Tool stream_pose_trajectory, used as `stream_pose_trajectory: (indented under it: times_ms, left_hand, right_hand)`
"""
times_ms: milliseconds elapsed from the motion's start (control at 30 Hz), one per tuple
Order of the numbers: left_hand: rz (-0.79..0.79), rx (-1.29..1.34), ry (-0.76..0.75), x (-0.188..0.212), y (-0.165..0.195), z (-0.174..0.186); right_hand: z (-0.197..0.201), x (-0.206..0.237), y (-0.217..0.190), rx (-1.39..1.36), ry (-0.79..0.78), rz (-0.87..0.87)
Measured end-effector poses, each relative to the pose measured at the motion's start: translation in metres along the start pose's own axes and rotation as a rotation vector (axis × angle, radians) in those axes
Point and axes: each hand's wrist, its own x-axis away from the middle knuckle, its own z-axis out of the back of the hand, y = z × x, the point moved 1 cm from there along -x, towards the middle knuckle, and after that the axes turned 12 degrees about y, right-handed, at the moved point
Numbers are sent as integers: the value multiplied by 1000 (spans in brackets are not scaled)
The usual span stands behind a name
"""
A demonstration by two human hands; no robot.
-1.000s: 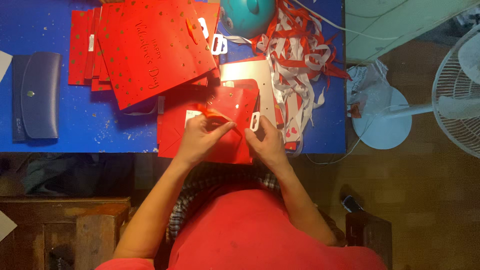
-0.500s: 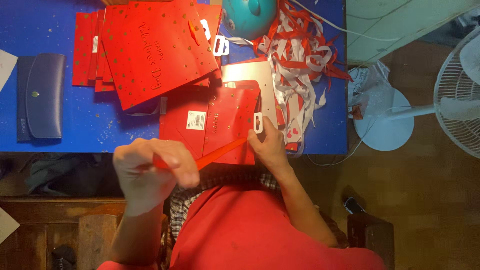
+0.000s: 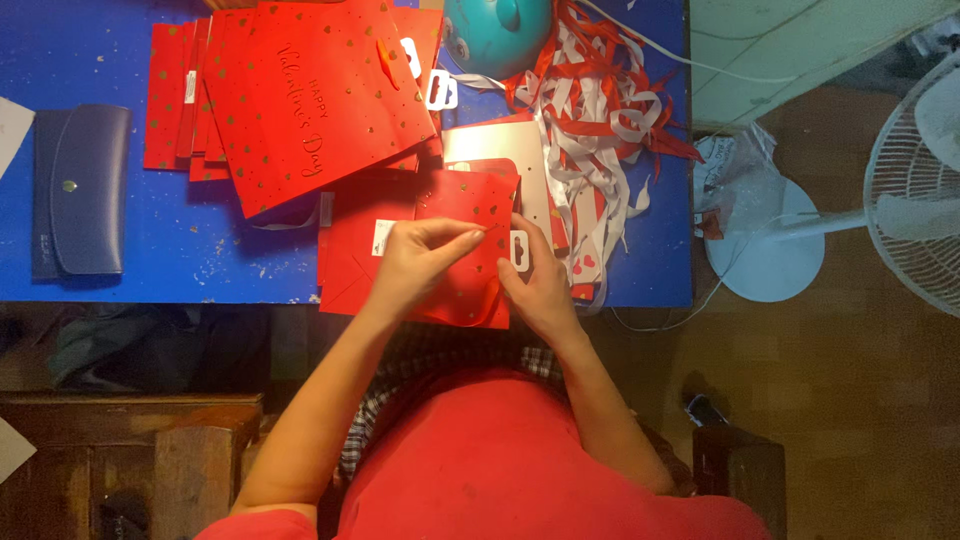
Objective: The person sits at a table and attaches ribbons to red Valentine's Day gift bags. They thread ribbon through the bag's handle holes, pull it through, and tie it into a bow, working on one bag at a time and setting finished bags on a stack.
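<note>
A flat red paper gift bag (image 3: 465, 205) with gold hearts lies at the near edge of the blue table (image 3: 200, 250). My left hand (image 3: 415, 262) rests on its left half, fingers pinched at a spot near the bag's middle. My right hand (image 3: 535, 285) holds the bag's right edge, next to a small white hang tab (image 3: 519, 245). A thin red ribbon that was in my left hand is hidden now.
A stack of larger red gift bags (image 3: 300, 95) lies at the back left. A dark blue wallet (image 3: 78, 190) sits far left. A teal round object (image 3: 497, 30) and a tangle of red and white paper strips (image 3: 600, 130) lie right. A white fan (image 3: 900, 200) stands on the floor.
My left hand had pulled back toward me with a thin red ribbon stretched out; it has now returned onto the bag. My right hand stayed at the bag's right edge.
</note>
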Motion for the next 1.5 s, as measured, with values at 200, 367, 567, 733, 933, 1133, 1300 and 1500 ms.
stream_pose_trajectory:
  times_ms: [200, 367, 567, 733, 933, 1133, 1300, 1500]
  left_hand:
    - [213, -301, 127, 2, -37, -5]
    - [-26, -289, 146, -3, -43, -4]
    - [78, -327, 134, -5, -48, -1]
    - [-29, -189, 64, -6, -45, -2]
    - [104, -122, 69, -7, -45, -3]
    - [49, -71, 35, -10, -47, -2]
    - [48, -161, 64, -9, -49, -3]
    - [57, -116, 90, -10, -43, -6]
  right_hand:
    - [0, 1, 9, -56, -14, 47]
    - [2, 1, 11, -28, -38, 77]
    - [3, 0, 11, -14, -118, -35]
    - [7, -2, 13, 71, -137, 123]
    - [10, -14, 28, -198, -226, -87]
    - [5, -32, 44, -510, -271, -247]
    - [-14, -29, 45, -538, -154, -338]
    - [-22, -24, 42, -434, -79, -212]
